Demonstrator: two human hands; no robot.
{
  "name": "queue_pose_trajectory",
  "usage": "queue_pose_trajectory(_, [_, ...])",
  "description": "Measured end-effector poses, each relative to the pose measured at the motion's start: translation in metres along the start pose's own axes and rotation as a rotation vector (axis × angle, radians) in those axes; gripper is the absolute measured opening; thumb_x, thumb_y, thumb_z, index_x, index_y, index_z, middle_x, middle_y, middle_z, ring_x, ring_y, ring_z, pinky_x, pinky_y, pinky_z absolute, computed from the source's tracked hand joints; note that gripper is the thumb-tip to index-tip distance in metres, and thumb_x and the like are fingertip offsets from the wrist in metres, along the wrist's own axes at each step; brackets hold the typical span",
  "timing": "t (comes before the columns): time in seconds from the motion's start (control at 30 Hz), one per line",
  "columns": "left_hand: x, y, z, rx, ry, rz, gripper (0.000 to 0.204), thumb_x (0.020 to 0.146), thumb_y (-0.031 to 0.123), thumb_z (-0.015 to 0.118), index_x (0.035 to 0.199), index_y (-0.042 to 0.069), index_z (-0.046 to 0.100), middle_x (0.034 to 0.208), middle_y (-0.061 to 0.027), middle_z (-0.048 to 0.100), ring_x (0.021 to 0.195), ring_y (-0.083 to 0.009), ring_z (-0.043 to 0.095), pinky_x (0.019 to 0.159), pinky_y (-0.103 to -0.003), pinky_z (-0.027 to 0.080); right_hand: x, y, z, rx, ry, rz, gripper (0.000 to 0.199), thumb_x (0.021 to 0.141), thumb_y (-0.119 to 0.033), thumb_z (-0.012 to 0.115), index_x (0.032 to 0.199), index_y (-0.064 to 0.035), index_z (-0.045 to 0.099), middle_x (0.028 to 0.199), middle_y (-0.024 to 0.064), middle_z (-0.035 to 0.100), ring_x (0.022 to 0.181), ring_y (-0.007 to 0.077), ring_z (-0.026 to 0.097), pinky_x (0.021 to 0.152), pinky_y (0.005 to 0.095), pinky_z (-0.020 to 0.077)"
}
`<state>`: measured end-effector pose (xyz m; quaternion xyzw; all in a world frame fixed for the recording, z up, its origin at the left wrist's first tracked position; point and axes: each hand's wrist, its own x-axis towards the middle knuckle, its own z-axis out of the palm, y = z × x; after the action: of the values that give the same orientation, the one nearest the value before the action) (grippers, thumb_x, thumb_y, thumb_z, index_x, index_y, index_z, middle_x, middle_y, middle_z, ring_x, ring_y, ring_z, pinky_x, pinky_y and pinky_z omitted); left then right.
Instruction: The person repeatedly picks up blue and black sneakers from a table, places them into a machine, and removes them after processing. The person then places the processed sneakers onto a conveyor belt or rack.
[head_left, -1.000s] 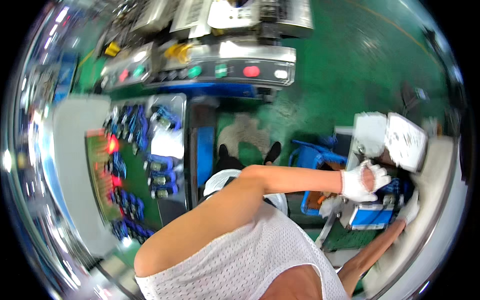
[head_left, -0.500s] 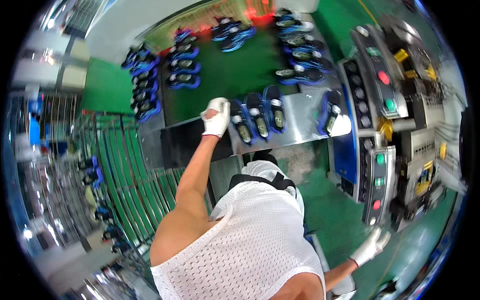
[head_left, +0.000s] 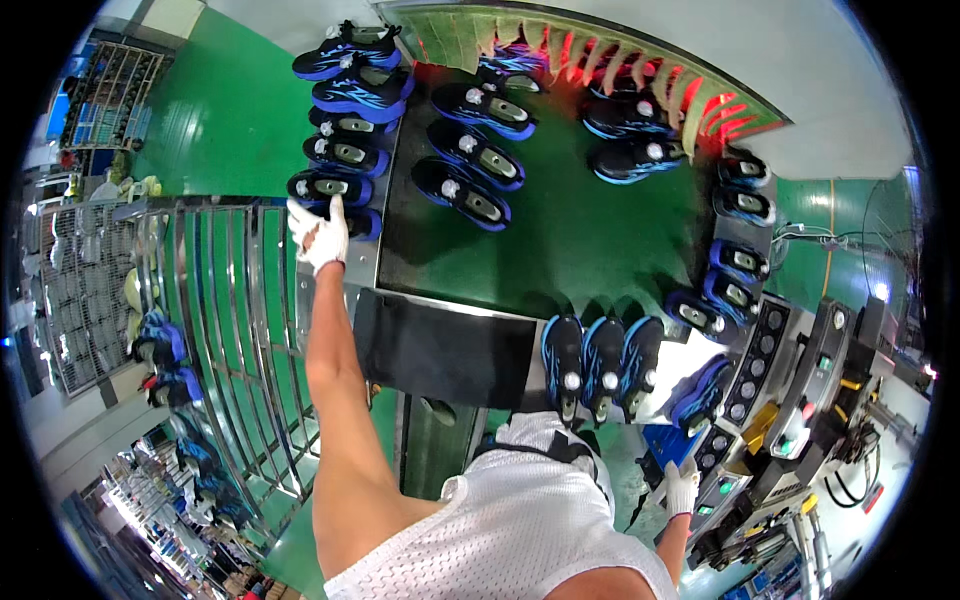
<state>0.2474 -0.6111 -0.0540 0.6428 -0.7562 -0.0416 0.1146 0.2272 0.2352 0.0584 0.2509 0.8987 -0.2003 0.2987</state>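
The blue-and-black sneaker [head_left: 333, 187] lies at about ten o'clock in the view, at the near end of a row of like shoes on the left edge of the green conveyor belt [head_left: 580, 240]. The white-gloved left hand [head_left: 320, 235] reaches up to it, fingers [head_left: 335, 212] stretched nearly straight and touching its near side, not closed around it. The gloved right hand [head_left: 682, 488] hangs at five o'clock beside the control panel [head_left: 760, 365], fingers loosely curled, holding nothing visible.
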Motion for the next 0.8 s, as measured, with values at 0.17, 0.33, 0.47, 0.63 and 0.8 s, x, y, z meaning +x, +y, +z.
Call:
queue_pose_trajectory(0.17, [0.083, 0.01, 0.011, 0.033, -0.104, 0.276, 0.056, 0.102, 0.044, 0.052, 0.145, 0.009, 0.052, 0.121, -0.0284, 0.065, 0.117, -0.0456, 0.061, 0.093, -0.054, 0.052, 0.012, -0.036, -0.004, -0.098, -0.105, 0.069, 0.067, 0.094, -0.02, 0.069, 0.149, 0.0076, 0.042, 0.148, 0.0244, 0.053, 0.136, 0.0311, 0.054, 0.112, 0.0397, 0.0429])
queue_pose_trajectory(0.33, [0.081, -0.022, 0.008, 0.0, -0.243, 0.401, 0.04, 0.105, 0.033, 0.049, 0.132, 0.006, 0.061, 0.126, -0.0289, 0.063, 0.118, -0.0468, 0.058, 0.097, -0.051, 0.049, 0.016, -0.094, 0.011, -0.086, -0.15, -0.036, 0.063, 0.096, -0.021, 0.069, 0.149, 0.0057, 0.045, 0.147, 0.0214, 0.055, 0.135, 0.0282, 0.055, 0.112, 0.0372, 0.0425])
queue_pose_trajectory(0.47, [0.04, -0.082, 0.012, -0.251, -0.137, 0.414, 0.046, 0.105, 0.03, 0.05, 0.138, -0.003, 0.054, 0.133, -0.0289, 0.06, 0.125, -0.0429, 0.056, 0.109, -0.046, 0.042, 0.037, -0.098, 0.023, -0.246, -0.042, -0.386, 0.063, 0.091, -0.033, 0.069, 0.139, 0.0039, 0.055, 0.132, 0.0252, 0.064, 0.121, 0.0344, 0.063, 0.102, 0.0393, 0.0487])
queue_pose_trajectory(0.63, [-0.052, -0.024, -0.064, -0.248, -0.343, 0.501, 0.037, 0.101, 0.024, 0.062, 0.13, 0.001, 0.06, 0.125, -0.0224, 0.064, 0.117, -0.0365, 0.062, 0.103, -0.042, 0.046, -0.019, -0.215, 0.041, 0.015, -0.189, -0.585, 0.063, 0.088, -0.026, 0.071, 0.141, 0.0034, 0.053, 0.14, 0.0242, 0.059, 0.128, 0.0359, 0.059, 0.109, 0.0404, 0.0458])
queue_pose_trajectory(0.8, [-0.185, 0.065, -0.151, -0.374, -0.492, 0.889, 0.037, 0.09, 0.018, 0.074, 0.124, 0.009, 0.064, 0.104, -0.016, 0.066, 0.092, -0.0309, 0.068, 0.081, -0.042, 0.054, -0.074, -0.276, 0.058, 0.189, -0.426, -0.894, 0.074, 0.086, -0.034, 0.074, 0.147, 0.0012, 0.049, 0.153, 0.0223, 0.048, 0.144, 0.0339, 0.045, 0.12, 0.0395, 0.0352])
